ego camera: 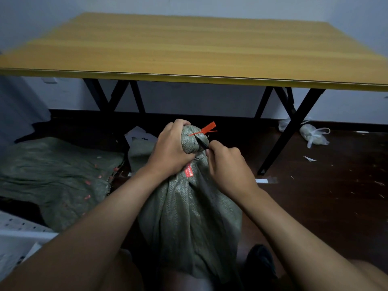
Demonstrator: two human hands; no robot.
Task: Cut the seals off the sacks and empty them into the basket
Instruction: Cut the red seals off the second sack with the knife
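A green woven sack (189, 217) stands upright on the floor between my knees. Its gathered neck is tied with an orange plastic seal (206, 128). My left hand (171, 150) grips the bunched neck just below the seal. My right hand (227, 164) holds a small black cutting tool (202, 143), whose tip touches the seal's strap. The white perforated basket (19, 238) shows at the lower left edge.
A yellow wooden table (189, 47) on black folding legs stands right ahead. Flat green sacks (56, 179) lie heaped at left. A tied clear plastic bag (312, 134) lies by the right table leg. Small scraps are scattered on the dark floor.
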